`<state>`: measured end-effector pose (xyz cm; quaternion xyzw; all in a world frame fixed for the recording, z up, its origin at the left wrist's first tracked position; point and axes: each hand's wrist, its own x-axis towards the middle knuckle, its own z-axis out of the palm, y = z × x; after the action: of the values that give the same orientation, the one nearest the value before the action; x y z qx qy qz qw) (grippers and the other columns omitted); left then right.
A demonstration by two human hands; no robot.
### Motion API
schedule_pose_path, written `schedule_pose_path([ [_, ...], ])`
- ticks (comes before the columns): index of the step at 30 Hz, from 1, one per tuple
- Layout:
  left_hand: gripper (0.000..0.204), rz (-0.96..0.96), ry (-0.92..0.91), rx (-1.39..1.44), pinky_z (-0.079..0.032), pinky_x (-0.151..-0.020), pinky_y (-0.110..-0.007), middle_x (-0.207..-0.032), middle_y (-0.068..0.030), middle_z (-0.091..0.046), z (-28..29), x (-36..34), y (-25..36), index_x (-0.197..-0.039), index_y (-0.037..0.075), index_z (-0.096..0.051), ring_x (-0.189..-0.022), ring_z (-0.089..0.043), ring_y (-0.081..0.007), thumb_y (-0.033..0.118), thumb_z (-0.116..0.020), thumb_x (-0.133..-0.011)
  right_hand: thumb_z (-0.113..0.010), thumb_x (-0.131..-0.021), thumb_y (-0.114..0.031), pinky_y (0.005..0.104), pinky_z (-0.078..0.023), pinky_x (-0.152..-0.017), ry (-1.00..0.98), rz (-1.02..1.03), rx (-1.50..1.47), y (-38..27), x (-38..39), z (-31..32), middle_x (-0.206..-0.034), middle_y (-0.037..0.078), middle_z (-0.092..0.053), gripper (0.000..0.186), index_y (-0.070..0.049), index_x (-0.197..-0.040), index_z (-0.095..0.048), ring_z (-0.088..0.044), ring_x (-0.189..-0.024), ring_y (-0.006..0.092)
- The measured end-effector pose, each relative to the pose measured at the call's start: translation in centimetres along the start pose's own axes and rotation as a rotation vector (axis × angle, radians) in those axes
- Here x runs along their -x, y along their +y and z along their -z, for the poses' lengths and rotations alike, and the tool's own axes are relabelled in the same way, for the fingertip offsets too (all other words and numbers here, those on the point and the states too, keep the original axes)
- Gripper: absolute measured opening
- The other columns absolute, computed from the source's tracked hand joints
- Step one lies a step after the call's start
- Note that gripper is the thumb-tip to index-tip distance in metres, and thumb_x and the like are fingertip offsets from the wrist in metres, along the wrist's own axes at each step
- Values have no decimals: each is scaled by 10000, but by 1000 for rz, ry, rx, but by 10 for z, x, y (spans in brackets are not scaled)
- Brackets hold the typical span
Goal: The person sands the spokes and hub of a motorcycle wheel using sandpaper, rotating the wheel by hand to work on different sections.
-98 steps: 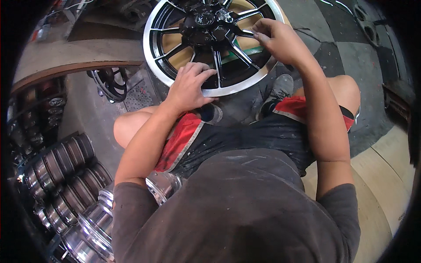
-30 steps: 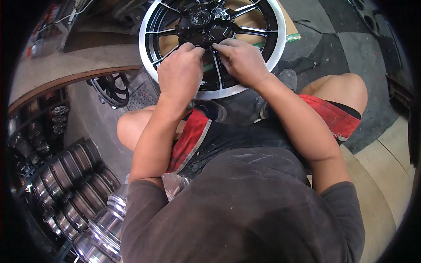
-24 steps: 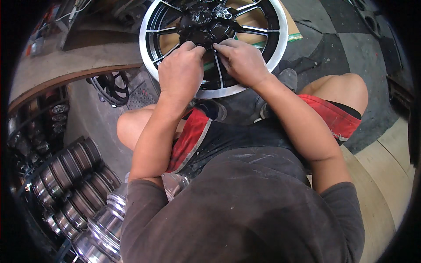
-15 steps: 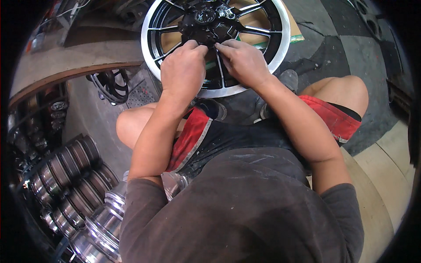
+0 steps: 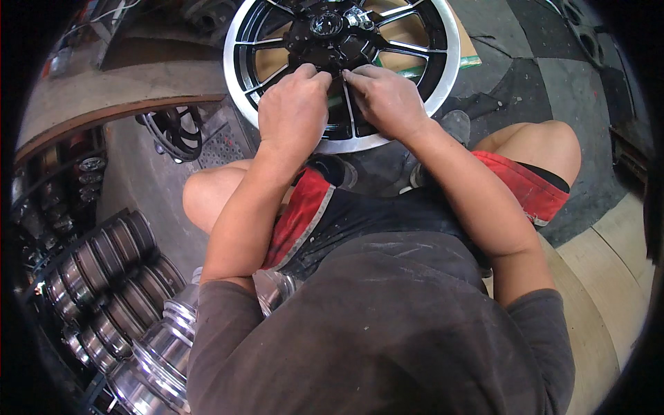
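A spoked wheel [image 5: 451, 59] with black spokes, silver edges and a bright silver outer rim lies in front of my knees, its top cut off by the picture's upper edge. Its black hub [image 5: 326, 26] has a round centre. My left hand [image 5: 294, 107] is closed at the near side of the hub, thumb and fingers pressed together. Just right of it, my right hand [image 5: 389, 102] pinches beside a spoke, its fingertips a small gap from the left ones. Whatever the fingertips hold is too small or hidden to make out.
Cardboard [image 5: 469, 52] lies under the wheel. Left are a curved bench edge [image 5: 124, 107], a smaller dark wheel [image 5: 176, 135] and stacked metal rims [image 5: 104, 256]. Shiny silver rims [image 5: 149, 360] stand by my left side. Wooden boards [image 5: 581, 290] cover the floor at right.
Both hands stay at the hub, with only a slight shift of the fingers. The wheel sits marginally farther right in the picture.
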<state>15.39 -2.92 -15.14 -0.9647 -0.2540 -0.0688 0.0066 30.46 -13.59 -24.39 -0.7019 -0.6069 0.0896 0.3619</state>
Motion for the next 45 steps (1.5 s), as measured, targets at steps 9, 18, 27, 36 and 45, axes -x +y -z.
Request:
schedule_pose_path([
  [9, 91, -6, -36, 11, -608, -763, -475, -918, -104, -690, -6, 3, 1, -914, 101, -757, -886, -749, -334, 72, -690, -859, -621, -964, -133, 497, -621, -790, -37, -3, 7, 4, 4, -4, -1045, 114, -747, 302, -100, -1224, -769, -749, -955, 370],
  [18, 195, 75, -219, 36, -599, -819, -499, -1045, -78, -706, -6, 5, 2, -1087, 147, -780, -968, -732, -356, 142, -726, -900, -697, -925, -116, 502, -591, -848, -180, -39, -1, 7, 5, 1, -1110, 127, -757, 311, -72, -1220, -783, -731, -998, 385],
  [27, 78, -16, -6, 20, -608, -752, -474, -908, -89, -685, -7, 1, -1, -928, 107, -746, -876, -744, -325, 90, -699, -868, -695, -934, -113, 493, -592, -864, -58, -50, -11, 2, 4, 3, -1192, 109, -751, 358, -83, -1286, -755, -723, -1050, 374],
  [36, 167, 38, -102, 85, -595, -790, -506, -1008, -88, -710, -18, 5, -6, -1048, 129, -772, -930, -734, -366, 135, -723, -889, -628, -954, -127, 515, -600, -832, -121, -51, 4, 3, 5, 0, -1091, 121, -747, 288, -104, -1197, -781, -735, -1002, 385],
  [45, 191, 117, -226, 163, -596, -853, -515, -984, -133, -761, -14, -4, -13, -1017, 114, -815, -949, -741, -384, 172, -703, -873, -695, -911, -116, 508, -569, -920, -286, -133, -14, 3, 1, 6, -1202, 145, -750, 339, -74, -1238, -774, -712, -1075, 405],
])
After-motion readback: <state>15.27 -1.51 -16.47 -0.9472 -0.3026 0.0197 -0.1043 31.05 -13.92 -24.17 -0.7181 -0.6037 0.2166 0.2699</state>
